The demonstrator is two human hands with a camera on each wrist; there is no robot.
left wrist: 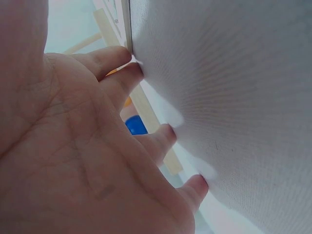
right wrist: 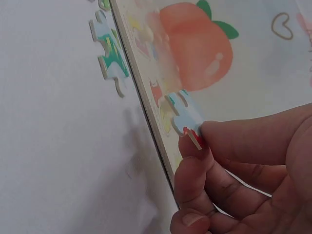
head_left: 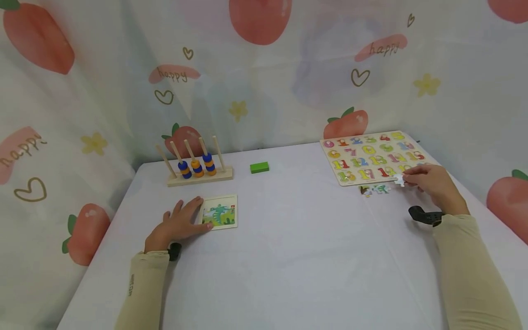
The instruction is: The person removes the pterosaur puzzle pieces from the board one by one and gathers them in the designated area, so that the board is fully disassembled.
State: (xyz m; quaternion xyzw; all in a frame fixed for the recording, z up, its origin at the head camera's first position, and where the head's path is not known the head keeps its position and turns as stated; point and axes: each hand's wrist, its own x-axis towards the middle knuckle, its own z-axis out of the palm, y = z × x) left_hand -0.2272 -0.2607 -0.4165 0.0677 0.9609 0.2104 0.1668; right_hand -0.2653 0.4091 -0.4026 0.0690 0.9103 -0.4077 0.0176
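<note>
My right hand (head_left: 433,183) pinches a light-blue jigsaw piece (right wrist: 187,114) with a red patch between thumb and fingers, held at the near right edge of the number board (head_left: 336,156). Other loose jigsaw pieces (head_left: 374,189) with green and brown print lie on the table just in front of that board. On the left, a small square picture puzzle (head_left: 220,213) shows a green dinosaur-like figure in a pale frame. My left hand (head_left: 177,224) rests at its left side, fingers spread, thumb on the lower edge. In the left wrist view several fingertips (left wrist: 169,131) touch the white cloth.
Behind the left hand stands a wooden abacus (head_left: 202,178) with upright pegs and blue and orange rings. A green block (head_left: 259,167) lies to its right, near the back edge. A fruit-printed curtain (head_left: 264,91) hangs behind the white table (head_left: 288,256).
</note>
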